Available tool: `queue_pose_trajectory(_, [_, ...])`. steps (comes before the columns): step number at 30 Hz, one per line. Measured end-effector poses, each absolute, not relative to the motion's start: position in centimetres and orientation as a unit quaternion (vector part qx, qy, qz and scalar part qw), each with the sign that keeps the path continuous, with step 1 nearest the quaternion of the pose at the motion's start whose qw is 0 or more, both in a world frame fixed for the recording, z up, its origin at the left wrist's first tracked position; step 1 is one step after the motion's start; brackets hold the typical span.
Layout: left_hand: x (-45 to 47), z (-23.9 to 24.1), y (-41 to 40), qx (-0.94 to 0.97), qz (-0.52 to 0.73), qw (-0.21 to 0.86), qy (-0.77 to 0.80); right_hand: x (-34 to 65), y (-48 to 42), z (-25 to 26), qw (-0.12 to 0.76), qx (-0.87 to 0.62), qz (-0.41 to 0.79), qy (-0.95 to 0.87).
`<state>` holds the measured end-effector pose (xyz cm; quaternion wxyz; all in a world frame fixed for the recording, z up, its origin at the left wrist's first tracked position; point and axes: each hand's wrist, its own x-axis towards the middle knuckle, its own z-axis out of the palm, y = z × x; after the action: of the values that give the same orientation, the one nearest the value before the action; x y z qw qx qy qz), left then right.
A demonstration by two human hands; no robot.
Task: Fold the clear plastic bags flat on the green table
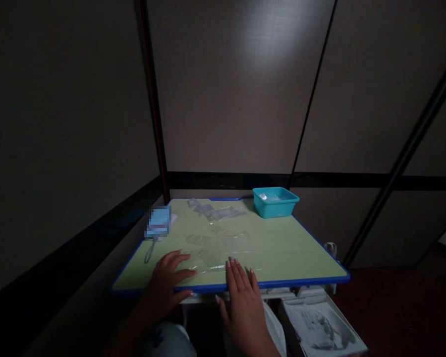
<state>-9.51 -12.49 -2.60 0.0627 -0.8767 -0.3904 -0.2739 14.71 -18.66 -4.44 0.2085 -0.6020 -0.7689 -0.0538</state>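
Note:
A clear plastic bag (226, 248) lies flat on the light green tabletop (286, 248), close to the front edge. My left hand (169, 277) is at the bag's left side, fingers spread, with the fingertips over its near corner. On the right, my right hand (241, 297) rests its outstretched fingers on the bag's near edge, thumb held apart. Neither hand is closed around anything. Farther back lie several crumpled clear plastic pieces (223, 213), whose exact kind I cannot make out.
A turquoise plastic basket (275, 206) with clear plastic inside stands at the back right corner. At the left edge lies a blurred blue phone-like object (158, 221) with a strap (150, 252). Below the table, an open drawer (327, 327) holds papers. Panelled walls stand behind and left.

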Motion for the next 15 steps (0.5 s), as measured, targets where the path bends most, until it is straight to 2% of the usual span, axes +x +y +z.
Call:
queue_pose_trajectory(7, [-9.83, -2.77, -13.04, -0.894, -0.243, 0.055, -0.372, 14.76, -18.62, -4.50, 0.211, -0.598, -0.056, -0.771])
queue_pose_trajectory(15, [-9.37, -2.82, -12.86, -0.866, -0.292, -0.009, -0.407, 14.74, -18.65, -4.56, 0.212, -0.598, -0.052, -0.771])
